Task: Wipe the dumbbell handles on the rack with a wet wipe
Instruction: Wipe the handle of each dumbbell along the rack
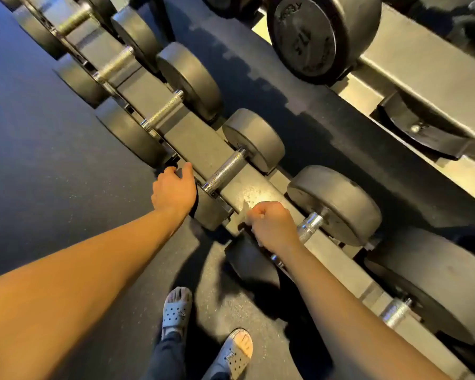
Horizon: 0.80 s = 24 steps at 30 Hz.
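Note:
A low rack [195, 138] runs diagonally with several black dumbbells laid across it. My right hand [274, 227] is a closed fist around the metal handle [311, 223] of one dumbbell, covering its near half. A small pale edge shows at the fist's left side; I cannot tell whether it is the wipe. My left hand [173, 192] lies on the near head [209, 209] of the neighbouring dumbbell, fingers curled over its top edge. That dumbbell's knurled handle [225, 171] is bare.
More dumbbells continue up the rack to the far left and down to the right. An upper tier with a large dumbbell [313, 37] overhangs at top right. My feet in grey clogs [176, 311] stand on the dark rubber floor [52, 160] beside the rack.

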Available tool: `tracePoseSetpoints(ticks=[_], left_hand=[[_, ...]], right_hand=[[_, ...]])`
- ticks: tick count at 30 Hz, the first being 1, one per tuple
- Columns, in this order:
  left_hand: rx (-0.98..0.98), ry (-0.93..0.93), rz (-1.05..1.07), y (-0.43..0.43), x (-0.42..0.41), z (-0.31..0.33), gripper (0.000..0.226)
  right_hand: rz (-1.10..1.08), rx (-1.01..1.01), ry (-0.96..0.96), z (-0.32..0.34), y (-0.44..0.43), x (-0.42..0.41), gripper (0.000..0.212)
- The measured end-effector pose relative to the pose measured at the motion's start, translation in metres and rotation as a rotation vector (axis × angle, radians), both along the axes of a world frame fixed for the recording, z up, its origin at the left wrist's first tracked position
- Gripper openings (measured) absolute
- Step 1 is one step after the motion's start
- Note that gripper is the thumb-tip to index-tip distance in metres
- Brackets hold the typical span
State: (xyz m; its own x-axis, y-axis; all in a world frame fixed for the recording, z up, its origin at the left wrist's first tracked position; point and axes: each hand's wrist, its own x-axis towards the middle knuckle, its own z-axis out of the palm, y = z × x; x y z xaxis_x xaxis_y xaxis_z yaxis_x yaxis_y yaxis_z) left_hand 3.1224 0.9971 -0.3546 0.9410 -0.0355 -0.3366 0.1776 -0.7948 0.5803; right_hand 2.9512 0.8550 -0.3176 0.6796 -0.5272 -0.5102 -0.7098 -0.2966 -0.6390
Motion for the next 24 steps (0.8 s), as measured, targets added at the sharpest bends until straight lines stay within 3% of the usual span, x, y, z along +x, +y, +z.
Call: tracePoseSetpoints(ticks=[9,17,20,22,24], left_hand=[[0.044,-0.023,-0.013,-0.007,0.015,-0.011,0.047],[0.059,0.03,-0.026,-0.007,0.016,-0.004,0.057],[0.046,0.032,-0.017,-0.006,0.015,-0.004,0.051],[0.036,0.022,0.002,-0.005,0.015,-0.007,0.042],[0.016,0.021,0.032,-0.005,0.015,-0.011,0.039]], right_hand=[[0.104,-0.122,-0.213,-0.016,-0.004,0.091,0.026],[0.471,0.014,-0.014,-0.02,0.015,0.139,0.025],[0.825,-0.277,0.006,-0.017,0.01,0.139,0.007],[1.038,-0.485,0.008,-0.011,0.006,0.146,0.011],[1.165,-0.565,0.022,-0.007,0.002,0.16,0.014]])
